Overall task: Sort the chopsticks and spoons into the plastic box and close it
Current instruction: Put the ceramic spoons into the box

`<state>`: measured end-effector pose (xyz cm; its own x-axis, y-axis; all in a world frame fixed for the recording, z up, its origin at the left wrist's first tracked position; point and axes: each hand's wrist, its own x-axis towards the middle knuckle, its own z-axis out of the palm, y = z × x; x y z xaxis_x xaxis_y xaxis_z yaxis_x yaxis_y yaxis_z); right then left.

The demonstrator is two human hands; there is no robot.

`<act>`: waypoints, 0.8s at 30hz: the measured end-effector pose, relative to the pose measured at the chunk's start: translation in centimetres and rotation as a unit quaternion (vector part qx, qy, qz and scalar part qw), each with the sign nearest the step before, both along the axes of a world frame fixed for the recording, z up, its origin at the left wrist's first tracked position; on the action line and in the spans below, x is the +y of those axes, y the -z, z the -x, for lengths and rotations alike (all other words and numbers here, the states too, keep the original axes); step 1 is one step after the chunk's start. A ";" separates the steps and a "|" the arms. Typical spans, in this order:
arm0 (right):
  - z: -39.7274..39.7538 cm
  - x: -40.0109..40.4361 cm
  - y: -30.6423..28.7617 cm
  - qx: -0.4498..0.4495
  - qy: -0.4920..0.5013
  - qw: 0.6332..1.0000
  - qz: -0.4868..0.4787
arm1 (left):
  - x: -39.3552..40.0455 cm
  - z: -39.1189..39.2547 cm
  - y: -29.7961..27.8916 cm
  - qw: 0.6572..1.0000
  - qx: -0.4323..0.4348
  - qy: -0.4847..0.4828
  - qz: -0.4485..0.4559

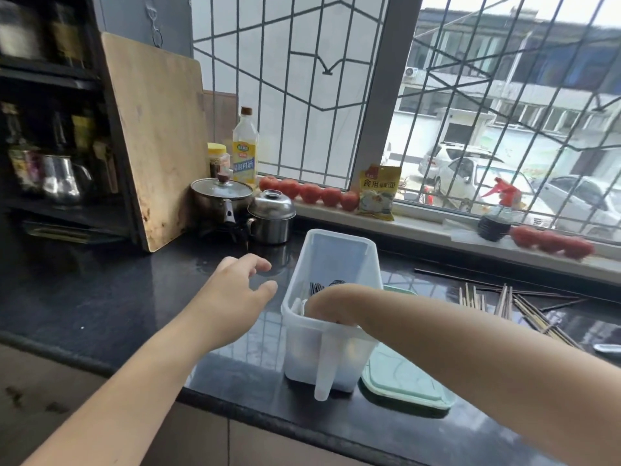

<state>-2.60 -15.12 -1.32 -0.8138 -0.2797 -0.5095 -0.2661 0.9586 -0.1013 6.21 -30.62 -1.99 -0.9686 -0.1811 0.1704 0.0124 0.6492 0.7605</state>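
Observation:
A translucent white plastic box (pixel 336 253) stands open on the dark counter, with dark utensil ends (pixel 322 286) showing inside. My right hand (pixel 331 302) reaches down into the box, and its fingers are hidden behind the box wall. My left hand (pixel 235 290) hovers just left of the box with fingers spread, holding nothing. The pale green lid (pixel 406 378) lies flat to the right of the box. A heap of loose chopsticks (pixel 514 306) lies on the counter further right. A metal spoon end (pixel 608 348) shows at the right edge.
Two steel pots (pixel 242 206) stand behind the box, beside a leaning wooden cutting board (pixel 158 139). Bottles, a yellow packet (pixel 378 191), a spray bottle (pixel 497 213) and tomatoes line the windowsill. A dark shelf (pixel 50 129) fills the left.

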 end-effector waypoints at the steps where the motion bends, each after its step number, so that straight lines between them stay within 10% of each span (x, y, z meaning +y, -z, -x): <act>1: 0.0 -0.1 -0.1 0.001 -0.003 1.000 -0.008 | 0.1 0.0 -0.1 1.000 -0.002 0.002 -0.001; 11: 0.6 0.1 0.2 0.092 -0.050 0.994 -0.025 | 1.1 0.2 -1.4 1.000 0.011 0.007 -0.004; 16: 0.6 3.6 -3.4 0.274 -0.019 0.951 0.141 | 4.3 -0.2 -3.4 0.995 0.096 -0.001 -0.019; 24: -2.8 17.7 -3.5 0.327 0.121 0.891 0.292 | 17.2 0.8 -5.5 0.974 0.186 0.054 -0.119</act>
